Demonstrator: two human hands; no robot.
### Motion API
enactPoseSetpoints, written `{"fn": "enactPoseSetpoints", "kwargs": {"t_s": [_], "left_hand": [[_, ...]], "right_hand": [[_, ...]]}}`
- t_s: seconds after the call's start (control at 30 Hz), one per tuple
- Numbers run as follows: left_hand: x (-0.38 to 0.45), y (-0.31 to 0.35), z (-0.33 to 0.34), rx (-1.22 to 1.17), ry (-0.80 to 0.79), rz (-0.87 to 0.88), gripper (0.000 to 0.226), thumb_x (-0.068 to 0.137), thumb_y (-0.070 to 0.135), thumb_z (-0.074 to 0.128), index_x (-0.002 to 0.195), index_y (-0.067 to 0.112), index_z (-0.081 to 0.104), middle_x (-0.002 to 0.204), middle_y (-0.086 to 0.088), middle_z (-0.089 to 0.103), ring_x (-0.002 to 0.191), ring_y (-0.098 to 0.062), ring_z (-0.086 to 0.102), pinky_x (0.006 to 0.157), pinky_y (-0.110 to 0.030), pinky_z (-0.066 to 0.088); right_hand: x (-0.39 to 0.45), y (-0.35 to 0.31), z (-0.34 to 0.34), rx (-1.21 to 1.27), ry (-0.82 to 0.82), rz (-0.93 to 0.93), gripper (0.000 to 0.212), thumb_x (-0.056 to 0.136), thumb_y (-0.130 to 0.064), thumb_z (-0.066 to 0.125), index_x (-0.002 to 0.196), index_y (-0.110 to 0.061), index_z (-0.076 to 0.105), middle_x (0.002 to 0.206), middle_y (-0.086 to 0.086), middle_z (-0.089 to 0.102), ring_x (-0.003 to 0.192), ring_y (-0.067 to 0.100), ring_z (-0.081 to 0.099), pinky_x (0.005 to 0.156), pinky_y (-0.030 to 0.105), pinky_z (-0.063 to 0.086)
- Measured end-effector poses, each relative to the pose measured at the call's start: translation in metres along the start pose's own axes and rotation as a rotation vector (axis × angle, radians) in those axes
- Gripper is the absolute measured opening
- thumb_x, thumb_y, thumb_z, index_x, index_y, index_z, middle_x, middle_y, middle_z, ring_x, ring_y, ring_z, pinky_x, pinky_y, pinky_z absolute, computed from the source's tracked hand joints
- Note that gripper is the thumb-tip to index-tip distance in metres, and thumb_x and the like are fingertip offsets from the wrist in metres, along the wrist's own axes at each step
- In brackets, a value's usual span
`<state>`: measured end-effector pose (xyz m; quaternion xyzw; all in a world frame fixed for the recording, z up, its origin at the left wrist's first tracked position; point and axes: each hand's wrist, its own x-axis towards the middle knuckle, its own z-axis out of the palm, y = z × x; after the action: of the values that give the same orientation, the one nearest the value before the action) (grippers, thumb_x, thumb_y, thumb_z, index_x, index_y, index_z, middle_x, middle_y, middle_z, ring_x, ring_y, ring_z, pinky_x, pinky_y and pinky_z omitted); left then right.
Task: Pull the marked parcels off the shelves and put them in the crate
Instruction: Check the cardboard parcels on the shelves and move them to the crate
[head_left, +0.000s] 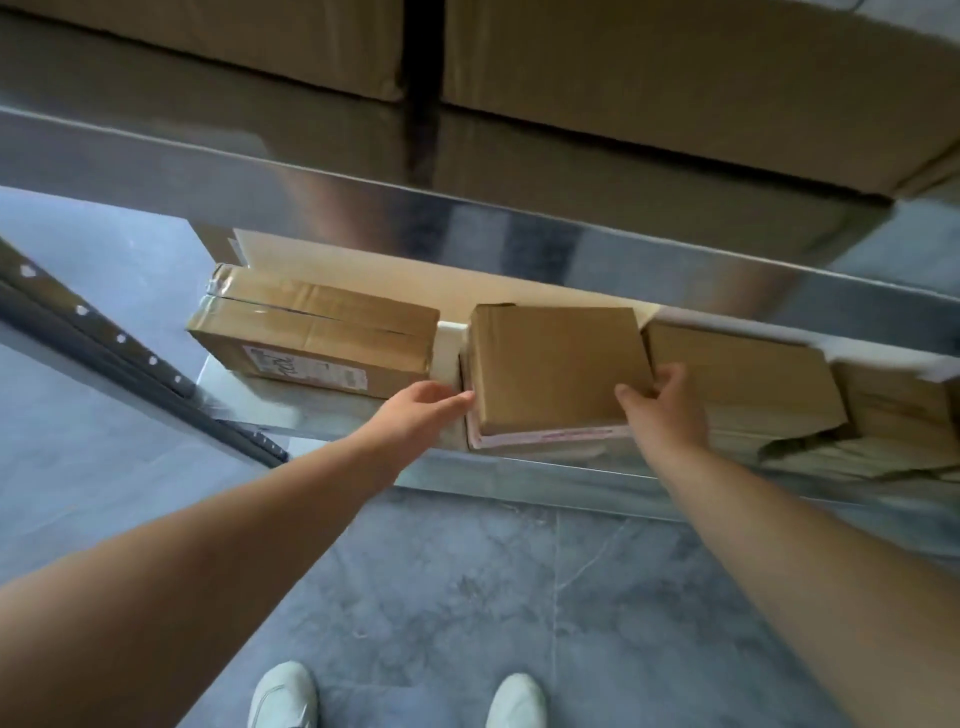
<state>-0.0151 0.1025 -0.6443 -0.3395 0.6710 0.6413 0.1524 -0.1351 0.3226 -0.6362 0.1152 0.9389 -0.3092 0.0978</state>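
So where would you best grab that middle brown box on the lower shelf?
By its two short sides, from the front: the middle brown box lies flat with neighbours close beside it, so only its near corners are free, where the left hand and right hand are.

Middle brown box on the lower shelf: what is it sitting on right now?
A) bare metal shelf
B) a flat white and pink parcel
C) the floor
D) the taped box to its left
B: the middle brown box rests on a flat white and pink parcel whose edge shows beneath it.
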Motion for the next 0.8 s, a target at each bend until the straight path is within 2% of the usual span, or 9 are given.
{"fn": "enactPoseSetpoints", "kwargs": {"t_s": [0.07,0.17,0.27,0.33,0.43,0.5,0.57,0.63,0.8], "left_hand": [[0.004,0.006,0.024,0.000,0.049,-0.003,0.039,0.093,0.039,0.063,0.124,0.015,0.059,0.112,0.001,0.063,0.106,-0.017,0.059,0.100,-0.036,0.046],[0.012,0.014,0.049,-0.012,0.131,-0.005,0.017,0.096,0.036,0.059,0.107,0.022,0.058,0.090,0.007,0.063,0.080,-0.009,0.058,0.081,-0.028,0.047],[0.023,0.014,0.058,0.018,0.207,-0.020,0.026,0.095,0.033,0.060,0.112,0.014,0.066,0.084,0.003,0.064,0.065,-0.009,0.053,0.068,-0.024,0.045],[0.031,0.010,0.063,0.018,0.235,-0.053,0.030,0.093,0.027,0.063,0.119,0.010,0.066,0.087,0.000,0.066,0.072,-0.012,0.057,0.080,-0.026,0.049],[0.032,0.008,0.061,-0.053,0.223,-0.080,0.042,0.092,0.020,0.065,0.132,0.007,0.059,0.115,-0.010,0.067,0.100,-0.022,0.062,0.106,-0.038,0.045],[0.030,0.005,0.060,-0.093,0.207,-0.049,0.041,0.093,0.013,0.063,0.133,0.008,0.057,0.112,-0.008,0.067,0.095,-0.018,0.061,0.105,-0.036,0.045],[0.026,0.001,0.059,-0.120,0.202,0.002,0.041,0.093,0.008,0.060,0.135,0.010,0.056,0.100,0.000,0.067,0.087,-0.011,0.060,0.098,-0.031,0.046],[0.022,-0.006,0.055,-0.149,0.195,0.061,0.045,0.093,0.003,0.059,0.137,0.012,0.055,0.103,0.002,0.068,0.091,-0.010,0.062,0.099,-0.030,0.046],[0.013,-0.019,0.053,-0.255,0.163,0.196,0.058,0.090,-0.015,0.050,0.138,0.018,0.049,0.119,0.000,0.066,0.106,-0.011,0.062,0.096,-0.025,0.045]], "right_hand": [[0.011,0.009,-0.010,-0.045,-0.045,-0.063,0.041,0.088,-0.028,0.068,0.123,-0.012,0.054,0.113,0.006,0.064,0.104,0.030,0.061,0.079,0.031,0.042],[0.024,0.018,-0.017,-0.073,-0.124,-0.073,0.036,0.091,-0.029,0.066,0.122,-0.016,0.055,0.109,0.001,0.061,0.098,0.026,0.059,0.077,0.028,0.037],[0.030,0.026,-0.021,-0.092,-0.156,-0.148,0.032,0.091,-0.028,0.064,0.121,-0.015,0.060,0.118,0.005,0.063,0.100,0.025,0.060,0.079,0.030,0.042],[0.032,0.033,-0.024,-0.136,-0.175,-0.235,0.036,0.090,-0.028,0.066,0.122,-0.013,0.061,0.122,0.006,0.059,0.104,0.026,0.060,0.083,0.030,0.044],[0.029,0.039,-0.022,-0.144,-0.175,-0.292,0.045,0.087,-0.029,0.071,0.128,-0.014,0.057,0.125,0.005,0.051,0.102,0.022,0.058,0.083,0.027,0.043],[0.025,0.041,-0.020,-0.099,-0.165,-0.272,0.052,0.085,-0.028,0.073,0.132,-0.014,0.054,0.125,0.005,0.050,0.101,0.021,0.058,0.084,0.025,0.043],[0.021,0.043,-0.018,-0.038,-0.172,-0.237,0.063,0.084,-0.028,0.075,0.139,-0.015,0.048,0.128,0.005,0.049,0.107,0.022,0.059,0.093,0.030,0.048],[0.016,0.047,-0.016,-0.004,-0.194,-0.226,0.071,0.083,-0.029,0.075,0.145,-0.017,0.042,0.129,0.004,0.050,0.111,0.021,0.057,0.098,0.036,0.049],[0.001,0.069,-0.002,0.102,-0.161,-0.263,0.072,0.078,-0.023,0.080,0.138,-0.019,0.041,0.118,0.003,0.049,0.099,0.020,0.057,0.087,0.037,0.052]]}}
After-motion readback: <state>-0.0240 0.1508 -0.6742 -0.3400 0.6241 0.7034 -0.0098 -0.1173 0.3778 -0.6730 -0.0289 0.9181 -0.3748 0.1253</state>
